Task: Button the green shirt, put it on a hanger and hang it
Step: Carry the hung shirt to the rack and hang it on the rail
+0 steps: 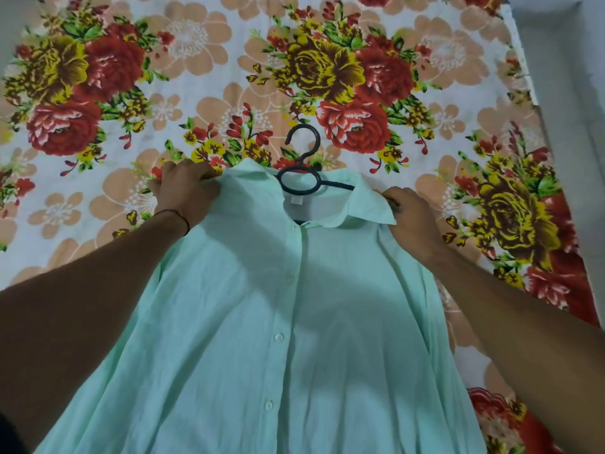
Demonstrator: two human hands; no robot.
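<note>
The pale mint-green button-front cotton shirt (294, 322) lies front-up on a bed covered by a white bedsheet printed with red, yellow and peach flowers (196, 60), its collar pointing away from the person and its lower part running off the near edge of the view. The placket is closed, with a row of small white buttons (278, 337) fastened down its middle. A thin black plastic hanger (302, 149) sits inside the neck opening: its hook and a loop below it stick out past the collar onto the sheet, and one arm of it shows under the right collar flap. A small white label (296, 200) shows inside the back of the neck.

The left hand (186, 188) is curled knuckles-up over the shirt's left shoulder, bunching the cloth in its fingers. A dark thread band (176, 214) circles that wrist. The right hand (412, 221) grips the opposite shoulder just beside the collar tip, its fingertips tucked out of sight under the fabric. Both forearms reach in over the shirt's sides.
</note>
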